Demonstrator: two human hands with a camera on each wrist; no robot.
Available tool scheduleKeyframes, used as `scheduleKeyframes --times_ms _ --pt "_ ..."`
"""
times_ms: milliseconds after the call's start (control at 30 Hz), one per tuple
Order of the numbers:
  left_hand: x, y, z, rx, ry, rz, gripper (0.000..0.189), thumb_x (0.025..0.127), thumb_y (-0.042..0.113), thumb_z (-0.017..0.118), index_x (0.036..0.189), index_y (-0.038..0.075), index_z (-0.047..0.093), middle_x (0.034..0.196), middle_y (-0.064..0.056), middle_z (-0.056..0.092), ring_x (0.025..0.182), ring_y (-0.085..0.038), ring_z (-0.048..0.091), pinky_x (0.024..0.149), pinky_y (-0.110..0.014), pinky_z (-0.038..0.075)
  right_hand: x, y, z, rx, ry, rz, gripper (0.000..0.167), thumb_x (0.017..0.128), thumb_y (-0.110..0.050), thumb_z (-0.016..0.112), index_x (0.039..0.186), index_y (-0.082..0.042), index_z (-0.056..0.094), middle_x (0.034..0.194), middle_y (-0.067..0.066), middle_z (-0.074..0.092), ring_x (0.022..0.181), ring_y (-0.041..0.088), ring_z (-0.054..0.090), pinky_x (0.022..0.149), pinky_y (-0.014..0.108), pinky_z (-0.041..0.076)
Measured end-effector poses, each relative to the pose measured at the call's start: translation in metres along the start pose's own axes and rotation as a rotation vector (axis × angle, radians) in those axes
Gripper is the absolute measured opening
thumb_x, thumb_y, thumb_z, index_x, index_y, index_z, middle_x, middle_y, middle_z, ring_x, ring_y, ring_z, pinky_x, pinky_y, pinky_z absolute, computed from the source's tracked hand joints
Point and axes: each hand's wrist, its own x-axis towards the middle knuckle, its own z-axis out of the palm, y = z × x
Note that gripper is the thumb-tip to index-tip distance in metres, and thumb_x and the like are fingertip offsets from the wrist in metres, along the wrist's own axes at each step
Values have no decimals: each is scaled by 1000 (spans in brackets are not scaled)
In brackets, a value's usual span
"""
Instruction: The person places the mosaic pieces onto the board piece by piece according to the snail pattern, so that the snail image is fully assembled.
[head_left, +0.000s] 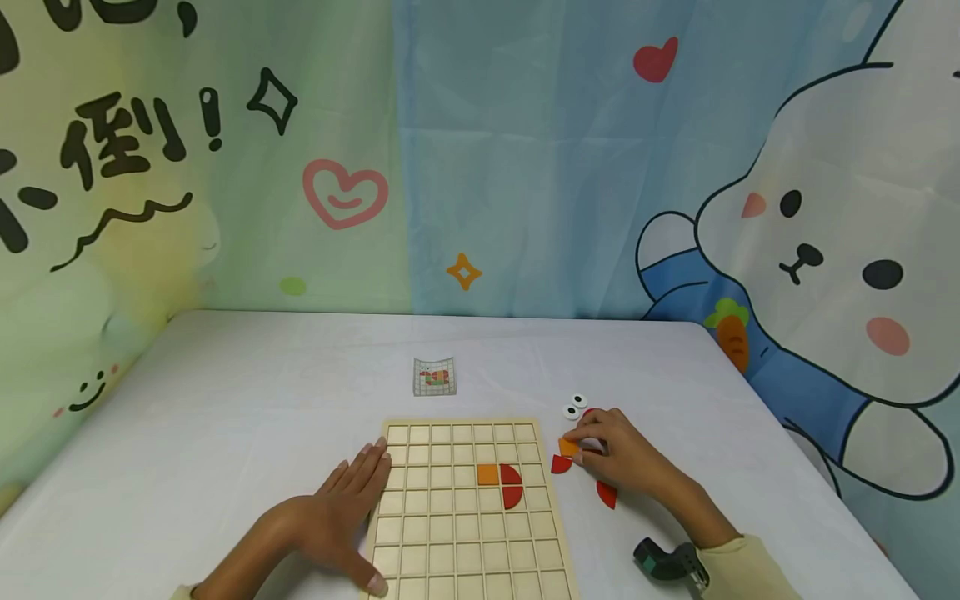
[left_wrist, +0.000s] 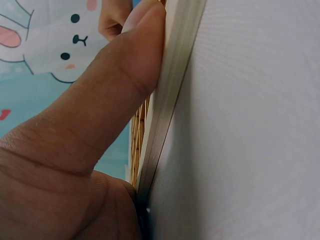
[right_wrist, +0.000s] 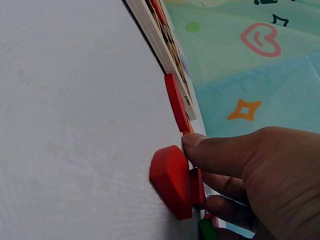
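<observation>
broadly, head view: a pale wooden gridded board (head_left: 442, 533) lies on a white table (head_left: 262, 375). at its nine o'clock edge rests the left hand (head_left: 333, 508), fingers extended and grasping nothing, apparently steadying it. at two o'clock the right hand (head_left: 626, 450) pinches a flat orange square tile (head_left: 567, 447) between thumb and finger, suiting its thinness. a second orange square (head_left: 487, 474) and two red quarter-circle tiles (head_left: 512, 497) occupy cells; a printed picture card (head_left: 434, 377) lies at twelve o'clock, presumably for easy viewing. left wrist view: the thumb bears on the board's rim. right wrist view: a thick red piece (right_wrist: 172, 182) lies at the thumb tip's seven o'clock, within reach.
</observation>
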Motion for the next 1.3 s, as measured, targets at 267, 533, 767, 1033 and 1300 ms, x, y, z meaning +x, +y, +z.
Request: scheduleKeyframes --times_ms 267,533,767,1033,1300 --pt "-3 11 -6 45 -16 -19 137 66 67 77 152 -8 2 157 -24 -16 144 -39 -12 113 -55 -4 0 1 1 8 6 -7 23 85 -9 75 108 -15 75 108 0 61 99 21 47 79 39 46" --pt "0 3 -3 20 -15 -6 140 64 71 75 152 -7 0 157 -23 -17 144 -39 -14 112 -56 -6 1 1 5 -12 68 -49 30 87 -8 73 117 -8 71 103 -1 60 98 21 45 76 37 45" --pt "2 -3 2 30 10 1 143 60 77 72 153 -4 0 159 -19 -18 144 -36 -16 112 -56 -6 1 1 6 10 92 -71 26 87 -7 73 113 -11 72 108 -1 61 101 21 49 81 41 47" --pt "3 -7 6 45 26 3 144 59 80 70 153 -4 0 159 -18 -18 144 -33 -16 112 -56 -6 0 -2 6 37 101 -77 27 87 -6 73 113 -11 72 108 0 63 94 18 49 74 32 46" --pt "2 -6 4 10 9 24 142 62 76 72 153 -5 -2 158 -21 -19 143 -38 -17 111 -56 -8 0 -13 4 54 114 -46 28 86 -3 73 112 -11 72 105 1 61 83 17 51 68 27 48"
